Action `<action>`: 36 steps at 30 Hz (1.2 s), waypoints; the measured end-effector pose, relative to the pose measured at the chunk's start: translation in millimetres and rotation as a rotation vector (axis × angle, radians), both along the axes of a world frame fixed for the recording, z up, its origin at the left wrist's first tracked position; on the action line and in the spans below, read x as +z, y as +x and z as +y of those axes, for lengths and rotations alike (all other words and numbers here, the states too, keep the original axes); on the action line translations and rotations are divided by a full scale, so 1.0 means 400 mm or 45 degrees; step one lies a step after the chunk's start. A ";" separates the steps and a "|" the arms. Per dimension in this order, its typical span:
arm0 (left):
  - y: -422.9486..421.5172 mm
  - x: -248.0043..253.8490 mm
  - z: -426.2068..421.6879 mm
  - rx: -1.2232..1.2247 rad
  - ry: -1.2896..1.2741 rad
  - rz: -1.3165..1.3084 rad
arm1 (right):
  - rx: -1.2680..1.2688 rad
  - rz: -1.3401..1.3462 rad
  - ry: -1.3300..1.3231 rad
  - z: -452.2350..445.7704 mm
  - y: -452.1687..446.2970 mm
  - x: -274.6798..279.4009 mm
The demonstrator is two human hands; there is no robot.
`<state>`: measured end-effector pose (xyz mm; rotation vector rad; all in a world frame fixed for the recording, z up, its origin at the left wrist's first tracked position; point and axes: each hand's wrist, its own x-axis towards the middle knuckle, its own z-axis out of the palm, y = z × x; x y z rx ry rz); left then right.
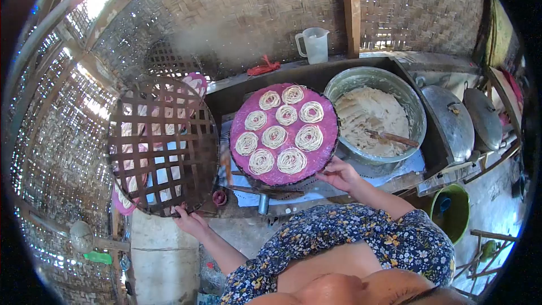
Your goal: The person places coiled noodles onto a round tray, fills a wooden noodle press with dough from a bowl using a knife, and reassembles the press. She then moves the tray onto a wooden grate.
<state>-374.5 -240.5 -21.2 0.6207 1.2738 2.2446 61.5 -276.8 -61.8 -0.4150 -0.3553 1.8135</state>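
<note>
My left hand [191, 220] grips the lower rim of a round, dark woven lattice tray [164, 147], tilted up at the left. Through its gaps, pink pieces with pale coils show behind it. My right hand [339, 175] holds the lower right edge of a round tray with a pink sheet [243, 183]. On that sheet lie several pale noodle-like coils [274, 137]. Right of it, a large metal basin [416, 101] holds pale dough [372, 116] with a wooden stick [398, 139] lying in it.
A clear pitcher [315, 46] and a red plastic bag [263, 67] are on the ledge behind. Metal lids [450, 121] lean at the right, above a green bucket [451, 213]. A small can [263, 204] stands at the bench's front edge.
</note>
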 end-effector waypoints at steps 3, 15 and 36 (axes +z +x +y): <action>-0.002 0.023 -0.024 0.038 0.084 0.024 | -0.014 -0.007 0.052 0.019 0.015 -0.005; 0.021 -0.036 -0.028 0.045 -0.083 0.155 | 0.036 -0.123 0.104 0.042 0.035 0.033; 0.063 -0.047 0.000 0.067 0.021 0.244 | -0.234 -0.336 0.083 0.086 0.153 0.117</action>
